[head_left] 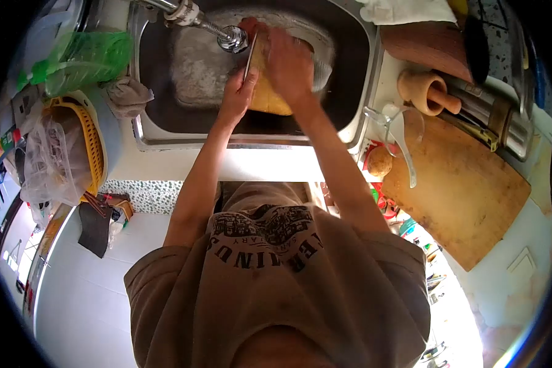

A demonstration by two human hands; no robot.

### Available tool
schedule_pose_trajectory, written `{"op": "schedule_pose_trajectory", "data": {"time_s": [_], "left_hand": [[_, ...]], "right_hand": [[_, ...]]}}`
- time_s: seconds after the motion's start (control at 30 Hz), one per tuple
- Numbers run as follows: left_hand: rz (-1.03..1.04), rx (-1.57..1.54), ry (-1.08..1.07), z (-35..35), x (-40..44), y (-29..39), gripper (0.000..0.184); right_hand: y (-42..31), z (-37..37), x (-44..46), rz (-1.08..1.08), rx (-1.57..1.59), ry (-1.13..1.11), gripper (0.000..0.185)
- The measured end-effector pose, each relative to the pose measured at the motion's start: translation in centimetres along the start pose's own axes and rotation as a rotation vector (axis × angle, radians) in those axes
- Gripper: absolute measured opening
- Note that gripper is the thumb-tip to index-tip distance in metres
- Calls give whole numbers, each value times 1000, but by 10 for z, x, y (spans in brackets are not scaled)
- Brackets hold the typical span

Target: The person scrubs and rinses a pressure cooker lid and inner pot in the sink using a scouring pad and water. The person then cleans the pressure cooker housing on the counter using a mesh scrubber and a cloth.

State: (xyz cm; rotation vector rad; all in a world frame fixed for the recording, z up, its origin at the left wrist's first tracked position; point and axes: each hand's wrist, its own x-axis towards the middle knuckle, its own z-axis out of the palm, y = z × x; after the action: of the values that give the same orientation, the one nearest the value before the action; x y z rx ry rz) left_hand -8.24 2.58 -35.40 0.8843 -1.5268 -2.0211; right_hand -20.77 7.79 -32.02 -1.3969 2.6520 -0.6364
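Observation:
Over the sink (202, 73), a yellow-brown flat piece that looks like a wooden board (268, 101) is held tilted, its thin pale edge toward the left. My left hand (239, 92) grips that edge low down, thumb on the near side. Across the upper face of the board lies my right hand (286, 64), its fingers bent and pressed together; whatever may be under them is hidden. Something reddish (248, 24) shows beyond the board's far end, too unclear to name. A pale ribbed thing (322, 72) sits in the sink to the right. The faucet (232, 39) hangs just left of the board.
On the right are a large wooden cutting board (466, 184), a wooden mortar (414, 91) and a clear handled item (402, 138). At the left stand a yellow basket (94, 144), a crumpled cloth (127, 97) and a green plastic container (86, 58).

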Motion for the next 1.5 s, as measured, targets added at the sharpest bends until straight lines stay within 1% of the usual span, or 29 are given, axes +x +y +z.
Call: {"op": "schedule_pose_trajectory", "data": {"time_s": [0.03,0.07,0.13,0.2,0.23,0.4,0.43,0.47,0.53,0.57,0.6,0.63,0.67,0.73,0.77,0.8,0.87,0.93,0.97,1.0,1.03,1.07,1.13,1.2,1.23,1.33,1.37,1.43,1.5], "left_hand": [[-111,119,-45,-4,0,4,34],[-217,238,-90,-7,-2,9,34],[-180,189,-97,-5,3,7,36],[6,274,-100,-13,-4,-2,38],[-89,253,-119,-22,-7,-5,37],[-309,-36,77,-55,3,2,33],[-347,-182,143,-55,7,13,43],[-376,-327,203,-54,13,18,58],[-341,-502,137,-55,13,18,56],[-305,-674,80,-55,13,17,54],[-302,-670,70,-53,11,12,54],[-351,-821,68,-53,8,4,53],[-404,-973,76,-52,4,0,52],[-503,-989,129,-43,-1,0,50],[-480,-945,127,-39,-1,0,51],[-450,-904,126,-32,-1,4,52],[-420,-883,103,-23,-3,19,52],[-439,-517,-15,-13,-11,38,41],[-351,-283,-73,-2,-21,55,37],[-440,143,-228,-1,-24,67,38],[-300,75,-303,22,-32,92,37],[-78,41,-367,36,-36,90,32],[88,525,-556,34,-30,78,28],[275,934,-524,30,-35,80,26],[260,1083,-498,24,-36,75,21],[301,1254,-436,-2,-27,49,22],[449,1255,-353,-12,-19,37,23],[499,1280,-276,-28,-6,25,20],[518,1304,-242,-41,0,7,20]], "right_hand": [[5,0,19,191,78,-215,30],[12,0,38,209,82,-319,29],[52,31,64,199,75,-543,30],[98,68,75,186,96,-725,32],[111,71,63,250,171,-721,33],[127,73,-39,1046,1138,-156,36],[121,76,-58,1174,1312,-46,37],[115,79,-72,1267,1426,42,37],[110,75,-82,1364,1530,181,39],[111,67,-76,1330,1503,241,40],[107,49,-64,1208,1423,303,40],[104,27,-55,1019,1324,367,41],[89,-8,-41,636,1189,383,42],[52,-40,-26,411,765,162,36],[40,-54,-16,-41,215,150,38],[55,-44,-20,-49,215,151,38],[117,6,-41,260,350,52,40],[135,6,-51,672,579,-40,54],[166,41,-69,819,758,-18,57],[156,24,-78,702,534,-58,46],[157,31,-90,721,1208,103,35],[161,34,-96,761,1270,61,35],[135,1,-96,935,1387,-1,40],[124,-23,-91,1038,951,-159,43],[120,-27,-89,1105,907,-124,44],[123,-28,-91,884,909,-221,43],[117,-30,-90,881,905,-230,43],[91,-34,-73,790,1174,-284,43],[57,-40,-53,691,1104,-259,46]]}}
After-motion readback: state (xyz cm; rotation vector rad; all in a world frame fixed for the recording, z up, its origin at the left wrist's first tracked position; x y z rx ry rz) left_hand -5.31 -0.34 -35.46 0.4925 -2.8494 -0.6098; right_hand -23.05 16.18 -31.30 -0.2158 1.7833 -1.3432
